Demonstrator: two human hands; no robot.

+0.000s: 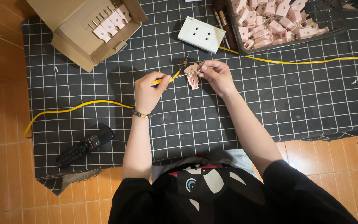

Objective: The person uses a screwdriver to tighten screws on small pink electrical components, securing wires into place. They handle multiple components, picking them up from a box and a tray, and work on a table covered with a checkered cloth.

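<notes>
The left hand (148,92) pinches the end of a yellow cable (79,107), and the right hand (217,75) is closed on a pink plug (193,79) just beside it, the two meeting between the hands. Beyond the right hand lie a white socket plate (201,34) and a dark basket (336,25) of pink plugs; beyond the left, a cardboard box (79,41). A black remote (84,146) lies nearer the body, left of the left forearm.

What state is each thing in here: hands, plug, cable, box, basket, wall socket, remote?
Left hand: pinching the yellow cable.
Right hand: holding the pink plug, opened.
Yellow cable: bare strands at the plug.
Cardboard box: open, plugs inside.
Black basket: full of pink parts.
White wall socket: lying unconnected.
Remote: lying untouched.
</notes>
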